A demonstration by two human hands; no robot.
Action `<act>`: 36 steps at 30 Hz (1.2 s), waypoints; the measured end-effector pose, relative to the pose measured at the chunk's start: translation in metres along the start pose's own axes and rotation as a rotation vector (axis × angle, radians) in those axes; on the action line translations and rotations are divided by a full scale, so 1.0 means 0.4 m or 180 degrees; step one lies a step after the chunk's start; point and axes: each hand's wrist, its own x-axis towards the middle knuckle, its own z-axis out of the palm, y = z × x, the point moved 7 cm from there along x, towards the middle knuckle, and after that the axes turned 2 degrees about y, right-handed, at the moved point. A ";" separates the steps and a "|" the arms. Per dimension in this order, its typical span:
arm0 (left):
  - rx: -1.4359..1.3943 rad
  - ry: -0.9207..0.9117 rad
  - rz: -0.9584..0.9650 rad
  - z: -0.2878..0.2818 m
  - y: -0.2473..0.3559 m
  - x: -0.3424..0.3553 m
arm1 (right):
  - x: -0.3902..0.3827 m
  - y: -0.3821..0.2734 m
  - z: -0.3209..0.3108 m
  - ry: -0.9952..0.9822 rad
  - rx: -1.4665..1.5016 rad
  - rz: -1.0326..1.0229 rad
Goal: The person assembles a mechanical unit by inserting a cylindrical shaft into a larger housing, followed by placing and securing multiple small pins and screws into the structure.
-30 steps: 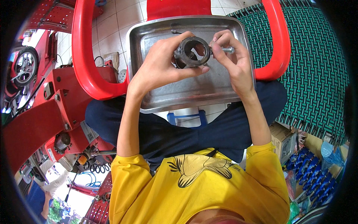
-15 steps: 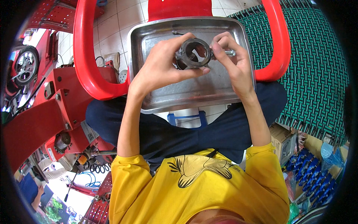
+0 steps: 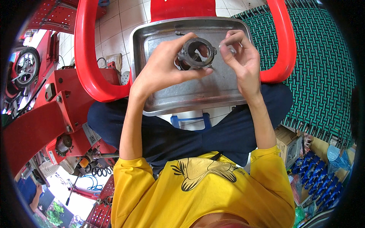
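Observation:
My left hand (image 3: 163, 62) wraps round a dark, greasy metal housing (image 3: 185, 55), a short hollow cylinder with a round opening facing up and small lugs on its side. Fingers and thumb grip it from the left, above a steel tray. To its right, a short gap away, my right hand (image 3: 243, 59) is closed in a pinch, with a small silvery bolt (image 3: 232, 49) mostly hidden between the fingers. A thin dark metal piece (image 3: 178, 33) shows past my left fingertips; whether it lies on the tray cannot be told.
The shallow steel tray (image 3: 197, 99) rests on a red plastic chair (image 3: 84, 49) before my knees. A green woven mat (image 3: 319, 72) is at right, with boxes and blue-wrapped parts (image 3: 315, 178) below it. Red machinery (image 3: 34, 125) stands close on the left.
My right hand has drawn slightly away from the housing, taking the bolt from its right side. The bolt's head, plain before, is now mostly covered by fingers. My left hand keeps its grip.

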 end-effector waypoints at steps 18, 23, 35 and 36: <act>-0.0004 0.0322 -0.0165 -0.028 -0.014 0.001 | 0.013 -0.030 0.015 -0.0022 -0.2744 -0.0800; 0.0442 0.0934 0.0119 -0.053 -0.058 -0.003 | 0.016 -0.002 0.002 -0.0253 -0.3255 -0.0351; -0.1355 0.1845 -0.0597 -0.089 -0.102 -0.012 | 0.010 0.088 -0.033 -0.0833 -0.3961 0.0281; -0.1686 0.1954 -0.0682 -0.094 -0.106 -0.014 | 0.009 0.093 -0.035 -0.0869 -0.3970 0.0290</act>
